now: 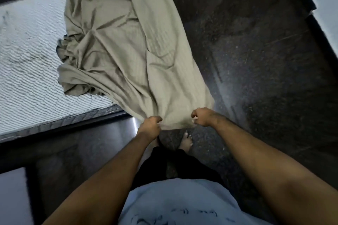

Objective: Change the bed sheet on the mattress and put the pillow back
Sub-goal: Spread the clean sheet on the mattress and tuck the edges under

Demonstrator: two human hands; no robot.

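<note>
Looking down, I see my shirt [175,204] at 6 o'clock, with a bare foot [186,142] on the dark floor [265,71] beyond it. Further out, my left hand [150,126] and right hand [202,116] each pinch the near edge of the beige sheet [118,45]. It trails toward 12 o'clock, bunched over the white mattress [27,64] at 9 o'clock.

A single wide-angle camera sits on the person's head and looks steeply down and forward. It is nearest the pale blue shirt front [175,201] and both forearms at the bottom edge, farther from the white ribbed mattress [31,71] at left and the dark speckled stone floor [259,64] at right.
</note>
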